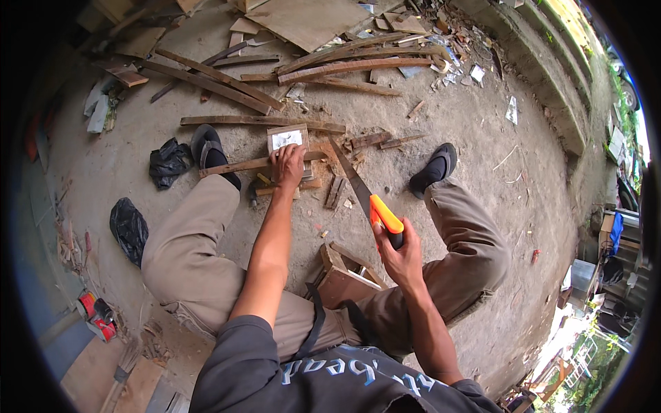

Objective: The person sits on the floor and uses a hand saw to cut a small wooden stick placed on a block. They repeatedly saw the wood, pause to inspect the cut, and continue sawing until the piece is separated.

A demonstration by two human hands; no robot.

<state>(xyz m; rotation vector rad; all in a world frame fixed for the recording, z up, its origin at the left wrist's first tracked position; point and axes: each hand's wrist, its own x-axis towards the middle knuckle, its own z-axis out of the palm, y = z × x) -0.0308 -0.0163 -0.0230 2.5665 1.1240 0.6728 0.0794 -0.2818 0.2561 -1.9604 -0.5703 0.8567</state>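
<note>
My left hand (289, 165) is closed over a narrow wooden strip (241, 166), pressing it onto a ribbed block with a white label (288, 138). The strip lies crosswise, its left end by my left foot. In my right hand (401, 256) is a handsaw (358, 184) with an orange and black handle. Its blade slants up and to the left, its tip close to the strip's right end; whether they touch I cannot tell. Pale sawdust (323, 150) lies around there. A hammer (260, 186), partly hidden, rests just below the strip.
Between my legs stands a wooden box (348, 275). Short wood offcuts (372, 140) lie right of the block, and a long batten (241, 121) beyond it. Farther off are piled boards (358, 65) and litter. Black plastic bags (170, 163) sit at the left, concrete steps (544, 76) at upper right.
</note>
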